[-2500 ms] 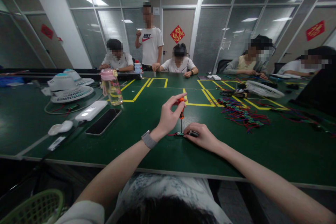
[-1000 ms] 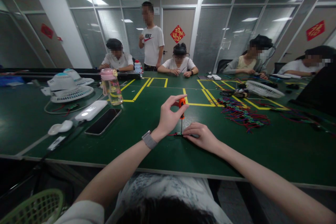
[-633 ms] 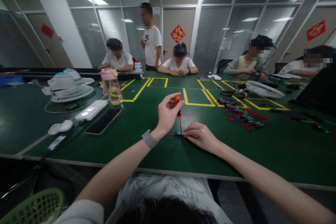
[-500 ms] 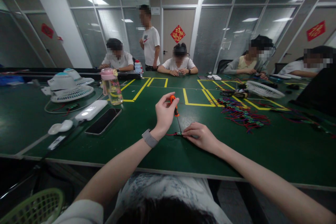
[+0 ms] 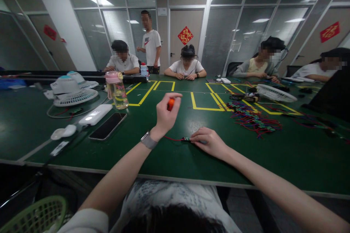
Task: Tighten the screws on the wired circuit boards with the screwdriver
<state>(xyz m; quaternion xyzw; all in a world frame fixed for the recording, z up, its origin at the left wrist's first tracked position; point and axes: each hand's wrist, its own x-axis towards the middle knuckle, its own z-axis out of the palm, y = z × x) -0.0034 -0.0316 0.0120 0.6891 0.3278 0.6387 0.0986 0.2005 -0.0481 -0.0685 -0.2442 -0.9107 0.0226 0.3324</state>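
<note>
My left hand (image 5: 165, 116), with a watch on its wrist, is closed around a screwdriver (image 5: 171, 104). Only part of the orange handle shows between the fingers; the shaft is out of sight. Below and to the right, my right hand (image 5: 210, 142) rests on the table with its fingertips pinching the right end of a small green circuit board (image 5: 186, 139). The board lies on the green tabletop, and a red wire (image 5: 173, 138) runs from its left end. The screwdriver hand is raised above the board, apart from it.
A pile of wired circuit boards (image 5: 254, 118) lies to the right, near a white fan part (image 5: 276, 93). Left are a phone (image 5: 108, 126), a white power bank (image 5: 95, 114), a pink-lidded bottle (image 5: 116, 91) and white fans (image 5: 75, 94). Several people are across the table.
My left hand has moved left and turned, lifting the screwdriver away from the circuit board. My right hand stays in place. The standing person across the table has shifted left.
</note>
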